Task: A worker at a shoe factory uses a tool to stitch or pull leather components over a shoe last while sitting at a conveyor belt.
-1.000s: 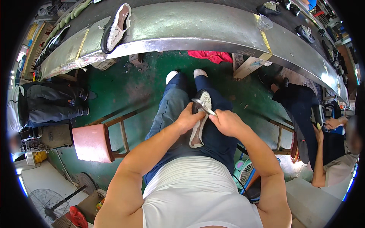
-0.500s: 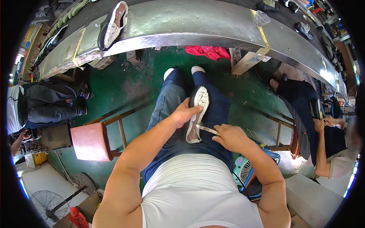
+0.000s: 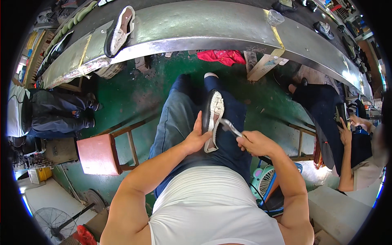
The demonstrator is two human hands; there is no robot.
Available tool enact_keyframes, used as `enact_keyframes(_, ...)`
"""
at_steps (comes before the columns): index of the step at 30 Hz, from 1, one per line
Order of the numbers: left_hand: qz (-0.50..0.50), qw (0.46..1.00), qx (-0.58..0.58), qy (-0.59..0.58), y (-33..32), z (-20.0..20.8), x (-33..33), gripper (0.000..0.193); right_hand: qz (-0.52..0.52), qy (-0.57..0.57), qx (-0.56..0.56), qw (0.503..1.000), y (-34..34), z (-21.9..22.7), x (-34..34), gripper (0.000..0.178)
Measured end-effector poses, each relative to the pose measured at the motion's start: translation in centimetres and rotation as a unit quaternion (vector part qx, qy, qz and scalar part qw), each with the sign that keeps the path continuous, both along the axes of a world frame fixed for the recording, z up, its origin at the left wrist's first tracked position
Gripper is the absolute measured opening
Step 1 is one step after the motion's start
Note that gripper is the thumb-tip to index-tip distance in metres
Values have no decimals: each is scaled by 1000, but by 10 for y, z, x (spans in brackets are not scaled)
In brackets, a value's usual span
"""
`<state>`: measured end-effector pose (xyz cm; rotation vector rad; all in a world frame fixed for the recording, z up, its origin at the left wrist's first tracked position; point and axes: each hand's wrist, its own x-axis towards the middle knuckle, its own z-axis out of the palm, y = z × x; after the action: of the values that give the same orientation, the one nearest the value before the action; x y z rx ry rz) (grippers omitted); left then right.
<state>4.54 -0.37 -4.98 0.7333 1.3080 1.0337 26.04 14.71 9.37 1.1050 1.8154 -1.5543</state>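
A half-made shoe (image 3: 219,107), black along one side with a white edge, lies over my thighs, its white, rough-looking underside and brown middle facing up. My left hand (image 3: 196,139) holds it near its narrower end, thumb across the edge and a finger stretched along the black side. In my right hand (image 3: 257,143) is a metal tool (image 3: 232,127) with a bent head, its dark handle end showing behind the fist. The tool's head is blurred beside the shoe's right edge; whether it touches cannot be made out.
A metal-edged workbench (image 3: 196,28) spans the far side, carrying a similar shoe (image 3: 119,32) and a clear plastic cup (image 3: 275,17). A pink-topped stool (image 3: 98,153) stands left, a small green fan (image 3: 261,179) right. People sit on both sides. Red cloth (image 3: 222,57) lies under the bench.
The tool has come off the shoe's brown middle and swung up and right, its head turned. My left hand has shifted slightly down the shoe, with a finger straightened. My left foot has drawn back.
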Motion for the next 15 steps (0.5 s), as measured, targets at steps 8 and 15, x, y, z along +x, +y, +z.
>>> enact_keyframes(8, -83, 986, -11, 144, 5, 29, -18, 90, 110, 139, 316, 932, -26, -51, -22, 41)
enact_keyframes(15, 95, 995, -28, -16, 58, -1, -20, 69, -264, 249, 170, 916, 6, -68, -14, 44)
